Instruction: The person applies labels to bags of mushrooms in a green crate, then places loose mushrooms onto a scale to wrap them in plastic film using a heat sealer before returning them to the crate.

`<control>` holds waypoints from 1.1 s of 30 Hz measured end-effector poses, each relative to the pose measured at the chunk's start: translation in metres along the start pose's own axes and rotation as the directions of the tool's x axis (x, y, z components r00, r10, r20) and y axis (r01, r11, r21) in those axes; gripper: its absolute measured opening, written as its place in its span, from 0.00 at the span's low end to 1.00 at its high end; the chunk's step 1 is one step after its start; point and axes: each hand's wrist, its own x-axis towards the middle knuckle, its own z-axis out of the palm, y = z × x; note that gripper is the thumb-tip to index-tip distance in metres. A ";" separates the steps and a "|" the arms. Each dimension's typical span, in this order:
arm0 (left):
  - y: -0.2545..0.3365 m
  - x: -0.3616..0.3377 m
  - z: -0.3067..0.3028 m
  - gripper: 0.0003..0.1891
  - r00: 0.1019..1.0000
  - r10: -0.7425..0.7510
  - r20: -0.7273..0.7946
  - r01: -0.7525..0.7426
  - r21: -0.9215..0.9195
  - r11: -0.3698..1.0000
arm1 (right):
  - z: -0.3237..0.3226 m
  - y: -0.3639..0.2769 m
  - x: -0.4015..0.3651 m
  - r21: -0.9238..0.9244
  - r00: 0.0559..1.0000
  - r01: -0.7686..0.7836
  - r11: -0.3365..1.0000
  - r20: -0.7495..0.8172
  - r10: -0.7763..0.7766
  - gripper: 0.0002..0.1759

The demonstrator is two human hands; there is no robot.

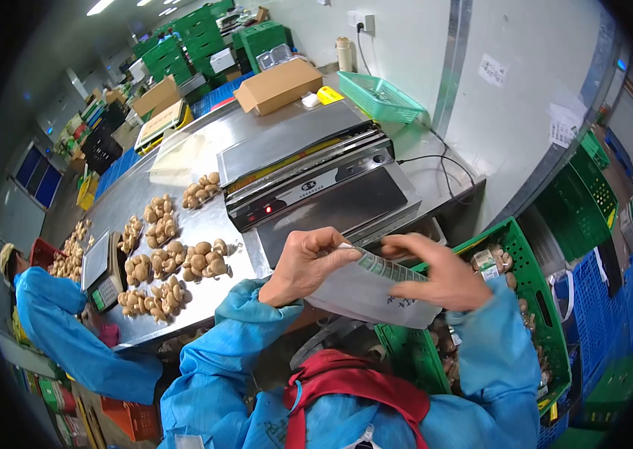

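Note:
My left hand [306, 263] pinches the upper left end of a pale sheet [369, 295] that carries a strip of green printed labels [383, 268]. Around the sheet's right part is my right hand [440, 273], its thumb and fingers apart on either side of the label strip. Both hands are in front of the wrapping machine [316, 187], whose small red display is lit. Several clusters of brown mushrooms [204, 260] lie on the metal table [245, 251] to the left. Below and right of my right hand, a green crate [552, 314] holds packed mushrooms with labels.
A co-worker's blue sleeve [92, 344] reaches in at the left, near a scale [105, 273]. Behind the machine are an open cardboard box [279, 86] and a light green basket [380, 97]. A black cable [443, 157] runs along the table's right end.

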 end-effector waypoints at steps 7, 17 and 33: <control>-0.002 -0.002 -0.005 0.09 1.000 0.015 -0.010 -0.016 -0.081 0.997 | 0.024 0.000 0.023 -0.004 0.982 -0.188 0.982 0.034 0.188 0.15; -0.004 0.000 -0.009 0.08 0.998 -0.036 -0.051 0.035 -0.027 0.999 | 0.043 -0.008 0.036 0.012 0.973 0.025 1.000 -0.229 -0.022 0.09; -0.034 -0.003 -0.006 0.10 0.962 -0.256 -0.098 0.235 -0.182 0.955 | 0.081 0.020 -0.013 -0.467 0.797 0.234 0.853 -0.411 -0.443 0.11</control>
